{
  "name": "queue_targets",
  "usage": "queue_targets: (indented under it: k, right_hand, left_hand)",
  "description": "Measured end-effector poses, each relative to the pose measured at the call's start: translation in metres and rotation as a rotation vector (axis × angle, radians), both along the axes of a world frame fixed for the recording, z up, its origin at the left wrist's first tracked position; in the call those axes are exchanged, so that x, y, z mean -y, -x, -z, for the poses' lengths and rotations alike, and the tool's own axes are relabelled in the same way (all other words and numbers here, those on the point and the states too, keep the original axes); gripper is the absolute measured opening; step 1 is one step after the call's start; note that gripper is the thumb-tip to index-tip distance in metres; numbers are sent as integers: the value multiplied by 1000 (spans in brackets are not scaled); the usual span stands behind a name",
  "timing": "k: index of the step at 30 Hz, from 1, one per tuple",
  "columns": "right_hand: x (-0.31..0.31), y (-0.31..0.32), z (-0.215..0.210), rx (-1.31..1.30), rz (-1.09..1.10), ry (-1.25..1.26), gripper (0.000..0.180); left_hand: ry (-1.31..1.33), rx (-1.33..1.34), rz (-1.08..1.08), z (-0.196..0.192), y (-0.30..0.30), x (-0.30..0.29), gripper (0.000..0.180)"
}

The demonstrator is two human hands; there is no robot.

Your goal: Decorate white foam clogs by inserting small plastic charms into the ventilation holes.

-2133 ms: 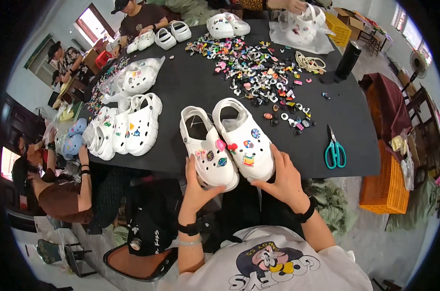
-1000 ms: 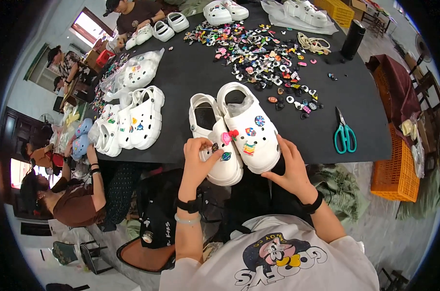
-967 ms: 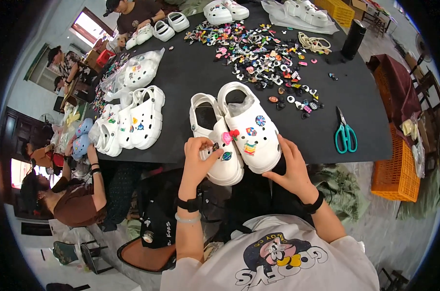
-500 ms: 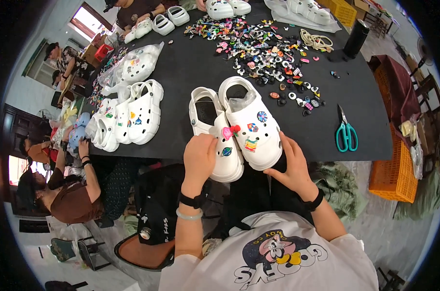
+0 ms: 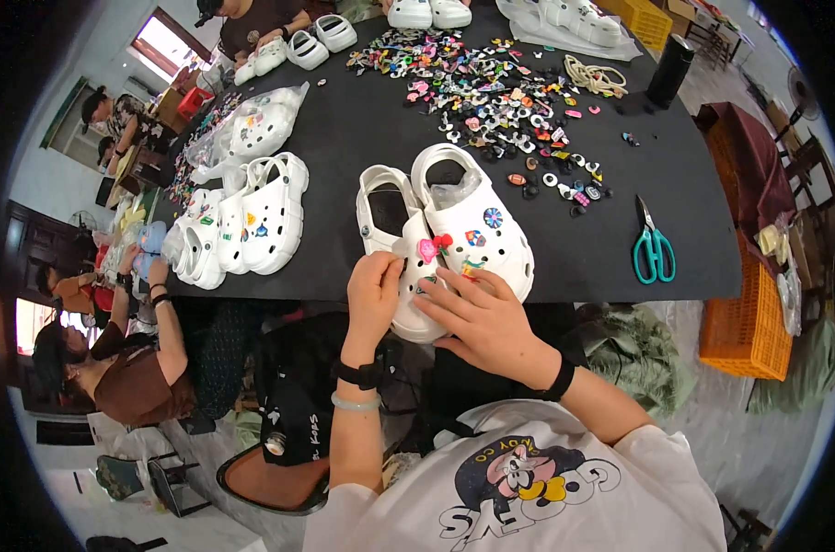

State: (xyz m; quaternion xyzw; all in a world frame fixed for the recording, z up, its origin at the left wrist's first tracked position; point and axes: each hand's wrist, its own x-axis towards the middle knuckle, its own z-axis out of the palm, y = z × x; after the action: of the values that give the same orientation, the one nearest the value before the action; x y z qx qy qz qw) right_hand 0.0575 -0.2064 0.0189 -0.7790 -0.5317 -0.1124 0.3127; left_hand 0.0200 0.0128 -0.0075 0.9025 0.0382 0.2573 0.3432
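Observation:
A pair of white clogs stands side by side before me at the table's near edge, the left clog (image 5: 414, 322) against the right clog (image 5: 511, 247). My left hand (image 5: 373, 293) is closed on the outer side of the left clog. Over the toes lies my right hand (image 5: 486, 327), fingers spread, tips on the left clog's front near a charm that they partly cover. A pink flower charm (image 5: 426, 250) sits on the left clog, with a red charm (image 5: 445, 243) beside it. The right clog carries a round blue charm (image 5: 493, 218) and others; one is partly hidden by my fingers.
Loose colourful charms (image 5: 491, 101) are heaped on the black table (image 5: 344, 120). Teal-handled scissors (image 5: 654, 253) lie at right, below a black bottle (image 5: 670, 72) and coiled cord (image 5: 594, 77). More white clogs (image 5: 275, 216) stand at left. Other people work at left and the far side.
My right hand has left the right clog's outer side and moved left onto the left clog's front, fingers now spread. The left hand keeps its hold; the clogs have barely shifted.

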Motion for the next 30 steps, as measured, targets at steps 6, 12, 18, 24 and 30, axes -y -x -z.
queue_targets:
  k: [6, 12, 18, 24, 30]
  right_hand:
    - [-2, 1, 11, 29, 18, 28, 63]
    - [-3, -2, 10, -14, -9, 8, 62]
    - [-1, -1, 11, -19, -1, 33, 63]
    - [0, -1, 9, -5, 1, 26, 63]
    - [0, 0, 9, -15, -6, 31, 62]
  left_hand:
    - [148, 34, -15, 11, 4, -12, 13]
    - [413, -5, -160, 21, 15, -31, 18]
    - [432, 107, -329, 2, 40, 13, 10]
    - [124, 154, -348, -4, 51, 28, 16]
    - [168, 87, -322, 5, 61, 36, 30]
